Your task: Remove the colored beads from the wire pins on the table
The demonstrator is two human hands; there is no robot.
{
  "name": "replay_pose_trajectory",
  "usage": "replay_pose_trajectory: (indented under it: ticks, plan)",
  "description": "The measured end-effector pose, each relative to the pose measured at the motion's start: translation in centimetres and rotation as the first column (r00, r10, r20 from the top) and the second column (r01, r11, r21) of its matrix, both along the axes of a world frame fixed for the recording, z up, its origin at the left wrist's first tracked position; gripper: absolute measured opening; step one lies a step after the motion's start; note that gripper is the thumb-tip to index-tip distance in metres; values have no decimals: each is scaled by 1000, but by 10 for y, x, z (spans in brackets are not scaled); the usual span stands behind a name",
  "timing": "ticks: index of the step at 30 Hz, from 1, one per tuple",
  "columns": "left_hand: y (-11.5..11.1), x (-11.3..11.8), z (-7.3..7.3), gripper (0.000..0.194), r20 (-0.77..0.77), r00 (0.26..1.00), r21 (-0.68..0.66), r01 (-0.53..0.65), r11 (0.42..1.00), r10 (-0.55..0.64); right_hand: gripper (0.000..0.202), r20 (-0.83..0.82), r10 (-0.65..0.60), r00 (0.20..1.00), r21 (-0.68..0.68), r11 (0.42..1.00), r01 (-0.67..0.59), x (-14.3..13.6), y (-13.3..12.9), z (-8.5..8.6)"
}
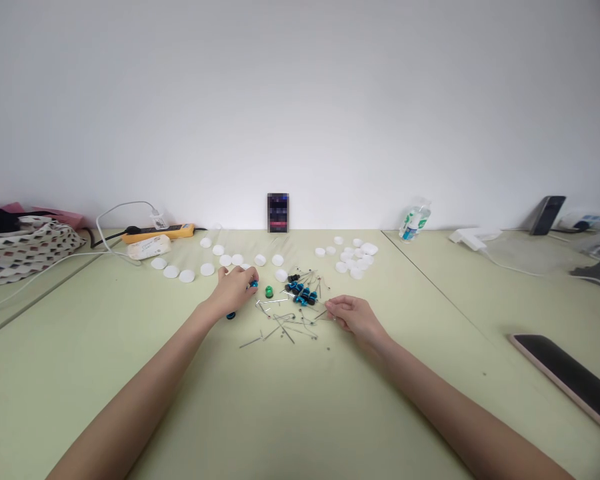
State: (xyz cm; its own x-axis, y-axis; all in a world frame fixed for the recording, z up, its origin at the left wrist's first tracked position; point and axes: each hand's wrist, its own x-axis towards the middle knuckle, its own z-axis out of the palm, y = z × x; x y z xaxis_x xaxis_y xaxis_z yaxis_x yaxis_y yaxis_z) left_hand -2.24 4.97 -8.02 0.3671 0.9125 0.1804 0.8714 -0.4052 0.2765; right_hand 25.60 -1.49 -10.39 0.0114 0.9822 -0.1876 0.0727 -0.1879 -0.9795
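My left hand (235, 291) reaches over the table with its fingers curled down around a small shiny blue part (254, 285). Another dark blue part (231, 315) lies under its wrist. My right hand (354, 317) pinches the end of a thin metal rod (321, 314) between thumb and fingers. Between the hands is a pile of blue-and-black parts (305, 294), some with thin metal stems. A green domed part (269, 292) stands to the left of the pile. Several loose thin rods (285, 327), some bent, are scattered in front, among tiny pieces.
Several white round caps (207, 269) on clear tubes lie at the back left; more white caps (347, 257) cluster back right. A phone (278, 213) leans on the wall. Further out are a yellow power strip (180, 231), a clear bottle (415, 221) and a large phone (570, 377).
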Motion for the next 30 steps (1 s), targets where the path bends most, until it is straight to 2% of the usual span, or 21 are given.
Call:
replay_pose_trajectory:
  ticks: [6,9,12,14,16,19,23,30]
  plan:
    - [1,-1,-6,7,3,1000,14,-13,1000,13,38,34,82,996,12,997,-83,-1,-1,0]
    - [-5,9,-4,19,18,1000,100,-2,995,0,39,70,87,994,9,996,-87,-3,-2,-1]
    - [-19,28,-1,27,27,992,280,111,953,-123,38,65,93,994,17,995,-94,-5,-1,-2]
    - [-29,42,-2,28,-5,971,315,227,922,-237,37,51,108,993,31,993,-110,-6,0,-3]
    - [-36,51,-6,30,-47,947,300,317,900,-318,35,41,133,990,49,990,-135,-6,0,-3]
    - [-40,58,-16,30,-86,928,276,371,887,-361,33,41,200,979,69,977,-203,-6,0,-5]
    - [-39,61,-25,24,-64,935,252,354,901,-349,32,73,280,957,80,955,-286,-7,-2,-9]
    - [-39,64,-30,21,-94,939,235,344,909,-331,29,198,273,942,134,944,-301,-17,-9,-10]
